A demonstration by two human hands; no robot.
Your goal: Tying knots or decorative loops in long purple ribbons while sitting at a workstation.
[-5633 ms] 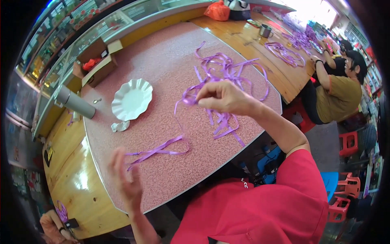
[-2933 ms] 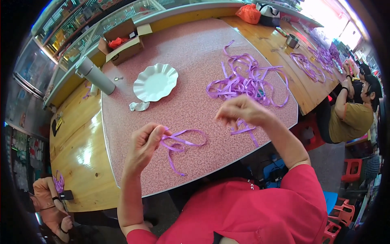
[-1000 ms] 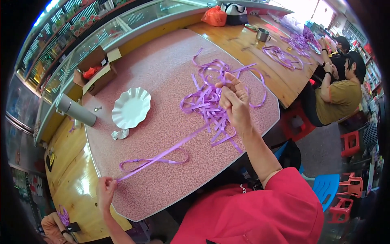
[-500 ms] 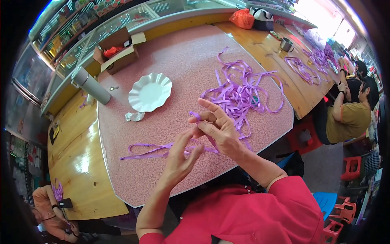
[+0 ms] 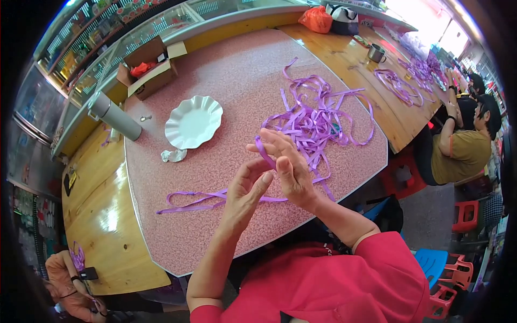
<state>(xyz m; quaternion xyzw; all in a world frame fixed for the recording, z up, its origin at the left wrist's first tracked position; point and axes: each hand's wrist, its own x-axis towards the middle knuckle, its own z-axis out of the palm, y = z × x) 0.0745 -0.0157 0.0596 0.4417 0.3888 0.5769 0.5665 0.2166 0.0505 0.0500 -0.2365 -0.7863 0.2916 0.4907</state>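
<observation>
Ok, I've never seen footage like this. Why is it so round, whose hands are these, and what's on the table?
The camera sits on a person's head and looks down through a fisheye lens, so straight edges bend. The two bare hands are the wearer's own, coming from the lower edge. The right hand has a purple ribbon looped over its fingers; the left hand is raised against it. The ribbon trails left across the pink table. Behind lies a ribbon pile, a white plate, a grey flask and a cardboard box. Another person sits at the right.
</observation>
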